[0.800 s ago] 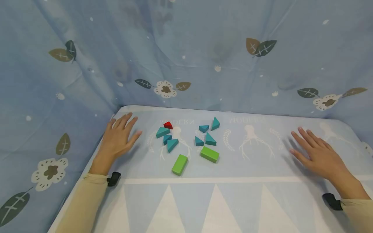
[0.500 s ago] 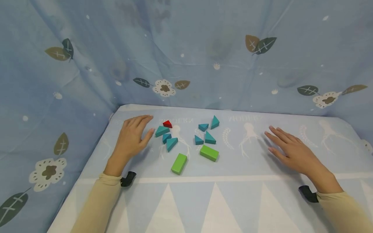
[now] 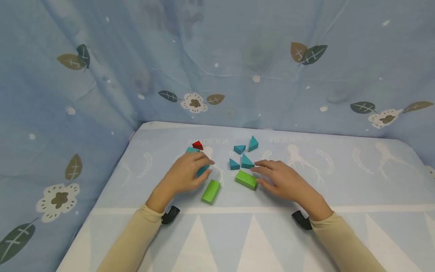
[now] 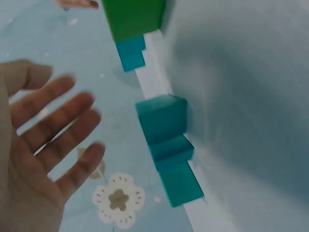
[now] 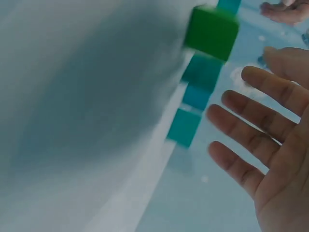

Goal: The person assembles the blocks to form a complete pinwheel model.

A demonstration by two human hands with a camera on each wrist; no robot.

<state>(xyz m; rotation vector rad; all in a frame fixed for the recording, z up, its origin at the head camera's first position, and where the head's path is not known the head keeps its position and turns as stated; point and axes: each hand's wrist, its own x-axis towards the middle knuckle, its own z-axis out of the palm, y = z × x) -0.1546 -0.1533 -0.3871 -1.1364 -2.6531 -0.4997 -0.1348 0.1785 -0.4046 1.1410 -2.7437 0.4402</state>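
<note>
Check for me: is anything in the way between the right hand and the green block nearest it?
No, nothing visible. The right hand is close beside the green block, and the nearest teal triangle lies beyond the block, not between them.

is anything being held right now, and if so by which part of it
Nothing is held: the left grip and the right grip are both open and empty.

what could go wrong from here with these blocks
The right hand is close beside a green block, so it might bump it out of place. In the head view, the left hand partly hides a blue block, which may get knocked unseen. The red block lies beyond it and could be pushed too.
</note>
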